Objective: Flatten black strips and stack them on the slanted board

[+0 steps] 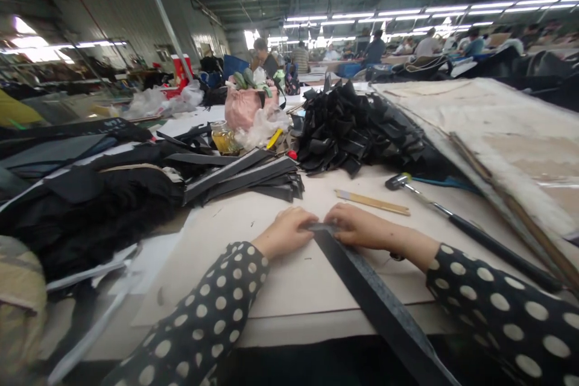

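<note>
Pinching the far end of a dark strip [362, 286], the left hand [289, 230] and the right hand [357, 226] face each other over a pale board [253, 280] on the worktable, with a narrow gap between their fingertips. Both hands are closed, fingers curled: the left holds the left corner of the strip's end, the right its right edge just beside that end. How firmly each presses cannot be told, since the curled fingers hide part of the contact. The relation that matters is the strip's long axis: from the hands it runs back toward the person and slants to the person's right, crossing the board's near edge and leaving view at the bottom. It therefore lies between the two forearms but nearer the right one, and the right hand is the closer of the two to its length. A grey band follows its right side, and grey also shows at the held end; whether that end is folded over is unclear. Beyond the right hand lie a flat tan stick [373, 202] and a hammer [456, 221], its head pointing away from the person. Beyond the left hand rests a stack of similar strips [244, 176], with a heap of black pieces [350, 129] farther back.
</note>
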A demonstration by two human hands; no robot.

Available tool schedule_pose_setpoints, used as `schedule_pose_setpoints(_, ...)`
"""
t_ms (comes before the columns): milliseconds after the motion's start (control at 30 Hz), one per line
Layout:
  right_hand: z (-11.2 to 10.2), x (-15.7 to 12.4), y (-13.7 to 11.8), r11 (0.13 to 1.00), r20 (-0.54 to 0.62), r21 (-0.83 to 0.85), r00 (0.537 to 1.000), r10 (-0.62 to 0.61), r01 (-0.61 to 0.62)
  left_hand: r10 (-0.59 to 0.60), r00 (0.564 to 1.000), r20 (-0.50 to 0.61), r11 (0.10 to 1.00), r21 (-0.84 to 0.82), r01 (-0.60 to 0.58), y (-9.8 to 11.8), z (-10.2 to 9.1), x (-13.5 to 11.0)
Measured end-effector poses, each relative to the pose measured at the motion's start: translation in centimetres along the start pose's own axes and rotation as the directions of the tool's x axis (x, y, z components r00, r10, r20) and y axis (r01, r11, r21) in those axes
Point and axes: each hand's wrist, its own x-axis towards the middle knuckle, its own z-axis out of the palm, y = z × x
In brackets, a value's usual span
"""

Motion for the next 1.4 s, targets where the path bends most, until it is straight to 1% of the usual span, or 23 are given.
schedule_pose_setpoints(100, -0.2, 0.1, 0.0, 0.999, 0.018, -0.034, 1.0, -0.01, 0.011, -0.019, 1.0, -0.012, 1.0, -0.011, 0.019, 0.0, 0.2, 0.0)
schedule_pose_setpoints(233, -0.4, 0.2, 0.1, 0.997, 0.054, -0.024, 0.996, -0.067, 0.068, 0.007, 0.999, -0.043, 0.999, -0.032, -0.008, 0.0, 0.4, 0.0)
schedule_pose_setpoints(333, -0.4, 0.0, -0.1, 0.997, 0.036, -0.009, 0.996, -0.076, 0.077, 0.012, 0.997, -0.076, 0.999, -0.032, -0.014, 0.0, 0.5, -0.2)
schedule_pose_setpoints(400, -0.4, -0.2, -0.2, 0.995, 0.018, -0.03, 0.996, -0.093, 0.093, 0.009, 0.996, -0.088, 1.0, -0.023, -0.011, 0.0, 0.6, -0.3)
schedule_pose_setpoints(467, -0.3, -0.4, -0.4, 0.99, 0.012, -0.071, 0.992, -0.123, 0.124, 0.025, 0.996, -0.089, 1.0, -0.005, -0.026, 0.0, 0.6, -0.4)
schedule_pose_setpoints(567, -0.3, -0.6, -0.6, 0.973, 0.017, -0.158, 0.986, -0.166, 0.167, 0.09, 0.993, -0.081, 0.995, 0.043, -0.087, 0.0, 0.7, -0.6)
schedule_pose_setpoints(733, 0.0, -0.7, -1.0, 0.897, 0.068, -0.372, 0.971, -0.229, 0.238, 0.201, 0.979, -0.02, 0.956, 0.223, -0.192, 0.3, 0.6, -1.2)
schedule_pose_setpoints(800, 0.1, -0.6, -1.3, 0.87, 0.076, -0.433, 0.971, -0.225, 0.235, 0.21, 0.978, 0.007, 0.94, 0.275, -0.204, 0.3, 0.3, -1.7)
schedule_pose_setpoints(900, 0.2, -0.6, -1.7, 0.86, 0.09, -0.462, 0.976, -0.197, 0.217, 0.176, 0.984, 0.005, 0.945, 0.278, -0.171, -0.1, -0.3, -2.3)
schedule_pose_setpoints(1000, 0.3, -0.6, -2.0, 0.867, 0.108, -0.455, 0.979, -0.172, 0.202, 0.131, 0.991, -0.021, 0.964, 0.236, -0.122, -0.6, -0.9, -2.7)
schedule_pose_setpoints(1067, 0.5, -0.6, -2.0, 0.875, 0.096, -0.443, 0.981, -0.168, 0.193, 0.106, 0.991, -0.08, 0.976, 0.197, -0.088, -0.5, -0.9, -2.6)
schedule_pose_setpoints(1167, 0.9, -0.6, -1.8, 0.9, 0.036, -0.406, 0.987, -0.157, 0.158, 0.118, 0.978, -0.174, 0.984, 0.15, -0.092, 0.6, 0.1, -2.1)
schedule_pose_setpoints(1200, 0.9, -0.5, -1.7, 0.915, 0.015, -0.377, 0.989, -0.147, 0.142, 0.132, 0.975, -0.177, 0.983, 0.149, -0.106, 1.1, 0.7, -1.8)
schedule_pose_setpoints(1267, 0.8, -0.5, -1.2, 0.955, -0.003, -0.275, 0.993, -0.116, 0.111, 0.152, 0.979, -0.138, 0.977, 0.173, -0.127, 1.8, 1.8, -1.4)
schedule_pose_setpoints(1333, 0.5, -0.7, -0.7, 0.991, -0.018, -0.131, 1.0, -0.016, 0.014, 0.156, 0.983, -0.1, 0.968, 0.215, -0.131, 2.2, 2.5, -1.1)
schedule_pose_setpoints(1400, 0.1, -1.0, -0.2, 0.992, -0.039, 0.012, 0.992, 0.124, -0.124, 0.16, 0.983, -0.087, 0.96, 0.246, -0.135, 2.2, 2.8, -1.1)
